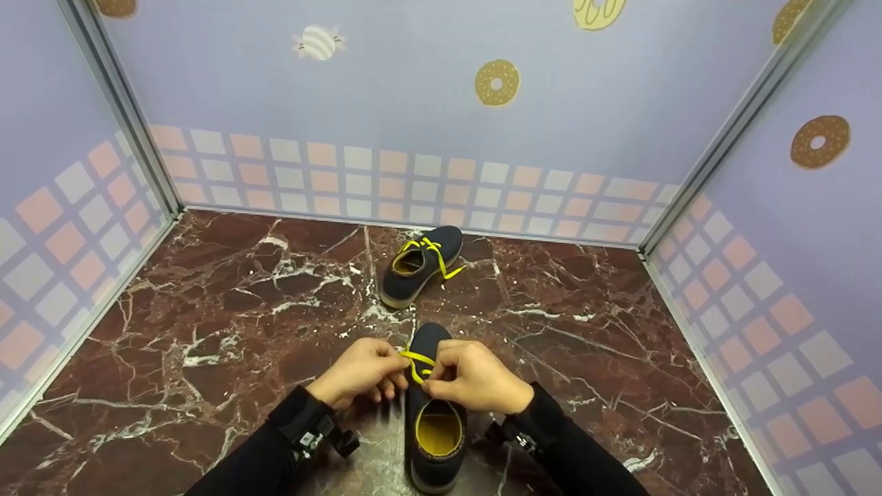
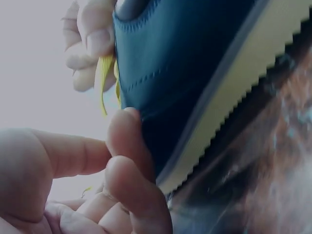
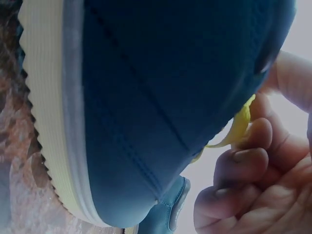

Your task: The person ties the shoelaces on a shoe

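Observation:
A navy shoe (image 1: 438,470) with a yellow lining stands on the floor between both hands, toe away from me. Its yellow shoelace (image 1: 418,357) crosses the tongue. On the left side, my left hand (image 1: 360,372) pinches one part of the lace between thumb and forefinger, close to the shoe's edge. My right hand (image 1: 479,379) lies partly over the shoe from the right, its fingertips gripping the lace (image 3: 239,129), as the right wrist view shows. In the left wrist view a lace end (image 2: 103,85) hangs below the right hand's fingers. The right hand hides part of the lacing.
Beyond the toe, a second navy shoe (image 1: 406,288) with yellow laces sits at an angle near the back wall. Brown marbled floor (image 1: 275,331) lies around both shoes. Lilac panels (image 1: 413,89) close off the back and both sides.

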Available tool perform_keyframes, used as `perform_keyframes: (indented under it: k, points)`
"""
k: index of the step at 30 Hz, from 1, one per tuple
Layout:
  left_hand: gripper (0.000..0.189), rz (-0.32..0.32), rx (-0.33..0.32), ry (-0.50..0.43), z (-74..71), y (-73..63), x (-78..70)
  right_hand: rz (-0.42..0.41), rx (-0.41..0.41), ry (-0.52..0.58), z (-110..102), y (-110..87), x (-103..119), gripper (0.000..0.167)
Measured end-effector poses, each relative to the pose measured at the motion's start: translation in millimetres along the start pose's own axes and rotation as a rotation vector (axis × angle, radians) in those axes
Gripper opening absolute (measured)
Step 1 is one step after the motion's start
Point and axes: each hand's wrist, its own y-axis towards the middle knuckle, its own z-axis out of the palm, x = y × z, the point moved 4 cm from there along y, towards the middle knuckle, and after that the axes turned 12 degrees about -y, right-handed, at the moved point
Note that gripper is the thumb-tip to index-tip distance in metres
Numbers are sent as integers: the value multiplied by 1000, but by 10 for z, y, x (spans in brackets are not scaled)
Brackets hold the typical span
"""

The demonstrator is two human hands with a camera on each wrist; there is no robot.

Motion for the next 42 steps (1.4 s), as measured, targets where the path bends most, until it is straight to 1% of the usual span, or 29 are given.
perform_keyframes:
  k: [2, 4, 7, 10, 13, 15, 17, 23, 24, 27, 29, 32, 34, 37, 39, 42]
  points:
    - [18, 28, -18, 43, -37, 0, -18, 2, -4, -1, 1, 3, 3, 12]
    - [13, 65, -52, 83, -79, 1, -35, 2, -5, 1, 3, 5, 5, 12]
    - [10, 140, -109, 163, -132, 6, -61, 0, -3, 4, 4, 10, 8, 12]
    - [17, 210, -132, 274, -149, 26, -66, -3, 1, 5, 6, 13, 8, 12]
    - [29, 258, -145, 403, -131, 56, -58, -4, 4, 9, 10, 10, 2, 12]
    - [31, 274, -151, 460, -113, 71, -47, -2, 7, 9, 9, 10, 0, 12]
    - [29, 280, -159, 490, -101, 85, -37, -1, 8, 14, 6, 8, -2, 13]
    - [8, 291, -143, 500, -100, 95, -36, 11, 10, 23, 4, 0, -6, 12]
    - [6, 292, -134, 495, -106, 89, -44, 15, 10, 26, 6, 0, -7, 12]
    - [11, 294, -88, 470, -131, 64, -88, 24, 11, 45, 9, -1, -12, 13]
    - [14, 279, -30, 446, -144, 36, -120, 26, 12, 53, 8, 2, -8, 12]
    - [15, 239, 85, 426, -145, -23, -170, 30, 14, 67, 3, 4, -10, 11]
    - [14, 212, 164, 447, -134, -68, -200, 37, 20, 71, 1, 4, -16, 11]
    - [14, 199, 266, 506, -105, -127, -245, 54, 31, 85, 2, 1, -32, 11]
    - [15, 193, 320, 543, -87, -157, -267, 63, 36, 93, 3, 0, -40, 12]
    - [16, 192, 388, 564, -68, -198, -299, 74, 42, 111, 4, -1, -49, 11]
